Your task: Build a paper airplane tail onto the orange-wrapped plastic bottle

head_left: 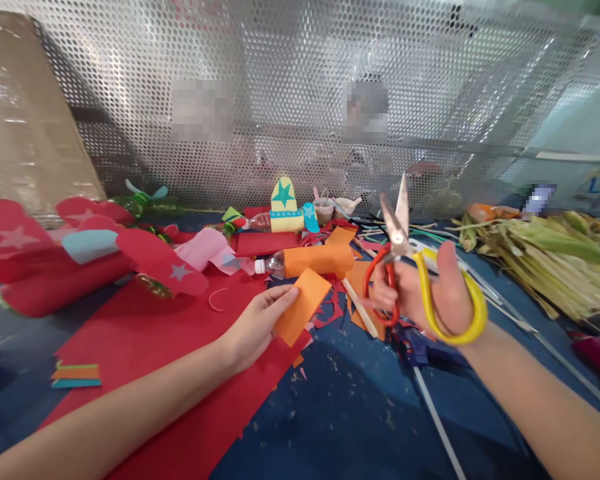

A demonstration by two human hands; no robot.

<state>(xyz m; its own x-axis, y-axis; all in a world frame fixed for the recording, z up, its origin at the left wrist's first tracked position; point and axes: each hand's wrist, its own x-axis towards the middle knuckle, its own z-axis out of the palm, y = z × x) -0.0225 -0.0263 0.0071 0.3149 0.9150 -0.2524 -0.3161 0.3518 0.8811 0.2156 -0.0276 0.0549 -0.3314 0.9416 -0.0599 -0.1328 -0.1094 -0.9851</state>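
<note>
Between the thumb and fingers of my left hand (260, 323) is a small orange paper rectangle (305, 305), held over the edge of a large red paper sheet (190, 373). My right hand (430, 293) has its fingers and thumb through the handles of a pair of scissors (398, 237), one handle red and one yellow. The blades point up and are spread apart, with no paper between them. Just beyond my left hand lies a plastic bottle (313, 261) wrapped in orange paper, its white cap facing left. A flat wooden stick (359, 307) rests beside orange paper scraps.
A dark blue glue gun (425, 350) lies below my right hand, its cable running forward. Red paper-covered bottles (65, 277) with star-marked flaps stand left. A yellow-wrapped bottle (286, 219) is at the back. Dried husks (570, 260) lie right, cardboard (30, 113) leans left, before a perforated metal panel (290, 67).
</note>
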